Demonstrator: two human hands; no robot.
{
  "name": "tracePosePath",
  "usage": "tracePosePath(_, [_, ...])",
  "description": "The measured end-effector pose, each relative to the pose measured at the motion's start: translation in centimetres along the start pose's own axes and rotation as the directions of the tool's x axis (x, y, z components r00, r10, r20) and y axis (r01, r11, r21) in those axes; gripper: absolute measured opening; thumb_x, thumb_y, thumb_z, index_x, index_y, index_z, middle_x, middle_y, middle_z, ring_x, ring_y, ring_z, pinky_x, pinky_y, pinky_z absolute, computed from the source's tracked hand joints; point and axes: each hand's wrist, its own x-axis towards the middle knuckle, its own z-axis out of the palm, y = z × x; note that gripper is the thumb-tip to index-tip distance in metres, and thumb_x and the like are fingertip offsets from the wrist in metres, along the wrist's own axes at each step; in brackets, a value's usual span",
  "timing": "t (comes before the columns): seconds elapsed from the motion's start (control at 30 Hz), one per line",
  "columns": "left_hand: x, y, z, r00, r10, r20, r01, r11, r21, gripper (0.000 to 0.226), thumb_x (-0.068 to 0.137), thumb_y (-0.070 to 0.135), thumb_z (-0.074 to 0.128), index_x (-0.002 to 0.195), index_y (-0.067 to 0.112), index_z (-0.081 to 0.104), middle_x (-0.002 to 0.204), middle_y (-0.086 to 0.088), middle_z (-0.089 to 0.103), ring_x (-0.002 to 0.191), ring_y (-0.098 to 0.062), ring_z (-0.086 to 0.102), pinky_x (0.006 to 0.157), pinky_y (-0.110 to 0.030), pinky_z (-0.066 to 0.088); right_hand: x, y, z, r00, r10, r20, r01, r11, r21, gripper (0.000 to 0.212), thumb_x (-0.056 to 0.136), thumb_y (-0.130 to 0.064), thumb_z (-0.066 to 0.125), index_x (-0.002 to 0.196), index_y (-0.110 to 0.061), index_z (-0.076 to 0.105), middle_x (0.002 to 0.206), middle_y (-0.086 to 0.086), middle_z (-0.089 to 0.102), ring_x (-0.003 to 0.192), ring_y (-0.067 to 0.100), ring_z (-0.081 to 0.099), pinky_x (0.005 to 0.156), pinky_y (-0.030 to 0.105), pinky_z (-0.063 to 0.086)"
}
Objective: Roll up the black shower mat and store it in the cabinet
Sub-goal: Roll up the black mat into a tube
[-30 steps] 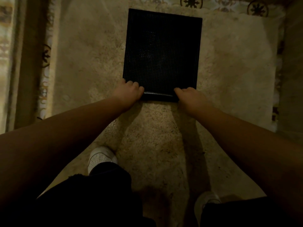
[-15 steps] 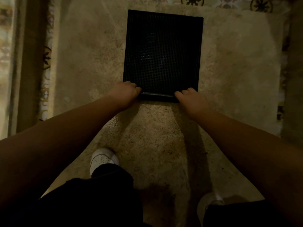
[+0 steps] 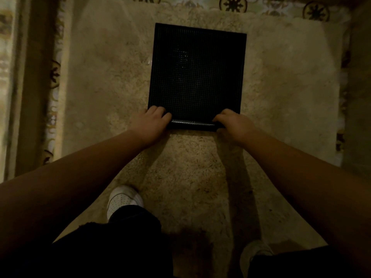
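Note:
The black shower mat [image 3: 197,73] lies on a beige stone floor, its far part flat with a fine grid texture. Its near edge is curled into a thin roll [image 3: 192,123] with a glossy underside showing. My left hand [image 3: 151,122] grips the roll's left end, fingers curled over the top. On the roll's right end sits my right hand [image 3: 232,124], gripping the same way. No cabinet is in view.
The stone floor [image 3: 112,81] is bordered by patterned tiles [image 3: 232,4] at the far side and along the left [image 3: 54,77]. A raised ledge or wall runs down the right edge [image 3: 359,87]. My white shoes [image 3: 122,199] stand just behind the mat.
The rolled near edge has advanced a little away from me, and both hands have moved forward with it. The flat part of the mat has grown shorter.

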Motion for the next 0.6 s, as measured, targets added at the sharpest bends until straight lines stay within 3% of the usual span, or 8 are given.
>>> tracePosePath(0.13, [1.8, -0.9, -0.8, 0.999, 0.018, 0.026, -0.016, 0.995, -0.100, 0.032, 0.093, 0.025, 0.056, 0.121, 0.011, 0.055, 0.116, -0.014, 0.060, 0.104, -0.032, 0.055, 0.081, -0.041, 0.049, 0.8, -0.2, -0.2, 0.997, 0.076, -0.023, -0.076, 0.997, 0.009, 0.043, 0.093, -0.023, 0.057, 0.136, -0.021, 0.050, 0.124, 0.014, 0.057, 0.114, 0.031, 0.051, 0.092, 0.041, 0.045])
tracePosePath(0.23, [2.3, -1.9, -1.2, 0.997, -0.039, 0.059, 0.056, 0.948, -0.312, 0.030, 0.092, 0.030, 0.060, 0.115, 0.011, 0.053, 0.109, -0.016, 0.062, 0.094, -0.031, 0.059, 0.076, -0.038, 0.049, 0.4, -0.2, 0.2, 0.988, 0.120, -0.098, -0.116, 0.992, 0.046, 0.046, 0.094, -0.023, 0.054, 0.138, -0.024, 0.039, 0.117, 0.018, 0.057, 0.101, 0.035, 0.057, 0.081, 0.043, 0.051])
tracePosePath(0.33, [2.6, -2.4, -1.6, 0.996, -0.046, 0.077, 0.073, 0.915, -0.396, 0.028, 0.092, 0.029, 0.060, 0.116, 0.013, 0.058, 0.110, -0.016, 0.063, 0.096, -0.032, 0.061, 0.081, -0.039, 0.050, -0.4, -0.1, 1.5, 0.969, -0.013, -0.246, -0.010, 0.996, -0.091, 0.045, 0.089, -0.009, 0.059, 0.132, -0.013, 0.050, 0.132, 0.019, 0.052, 0.111, 0.039, 0.053, 0.085, 0.044, 0.051])
tracePosePath(0.4, [2.7, -2.6, -1.7, 0.997, -0.029, 0.078, 0.060, 0.899, -0.434, 0.026, 0.093, 0.025, 0.060, 0.115, 0.011, 0.061, 0.112, -0.015, 0.064, 0.099, -0.032, 0.061, 0.083, -0.038, 0.049, -0.7, -0.2, 2.2, 0.957, -0.047, -0.288, -0.002, 0.986, -0.167, 0.049, 0.088, -0.011, 0.062, 0.136, -0.009, 0.050, 0.130, 0.019, 0.054, 0.116, 0.037, 0.048, 0.088, 0.045, 0.048])
tracePosePath(0.5, [2.8, -2.4, -1.8, 0.999, 0.022, 0.036, -0.009, 0.945, -0.326, 0.028, 0.094, 0.026, 0.057, 0.113, 0.008, 0.064, 0.116, -0.016, 0.060, 0.109, -0.033, 0.053, 0.087, -0.045, 0.048, -0.6, -0.4, 2.2, 0.958, -0.032, -0.286, -0.048, 0.962, -0.270, 0.055, 0.088, -0.033, 0.063, 0.137, -0.012, 0.049, 0.125, 0.011, 0.058, 0.113, 0.033, 0.049, 0.085, 0.044, 0.044])
tracePosePath(0.6, [2.7, -1.5, -2.0, 0.999, 0.005, -0.041, -0.009, 0.994, -0.109, 0.035, 0.093, 0.032, 0.055, 0.122, 0.011, 0.059, 0.119, -0.017, 0.052, 0.109, -0.035, 0.048, 0.081, -0.046, 0.049, 0.0, -0.7, 1.1, 0.968, -0.020, -0.250, -0.061, 0.948, -0.314, 0.046, 0.086, -0.025, 0.062, 0.131, -0.018, 0.054, 0.119, 0.006, 0.061, 0.106, 0.029, 0.053, 0.083, 0.041, 0.041])
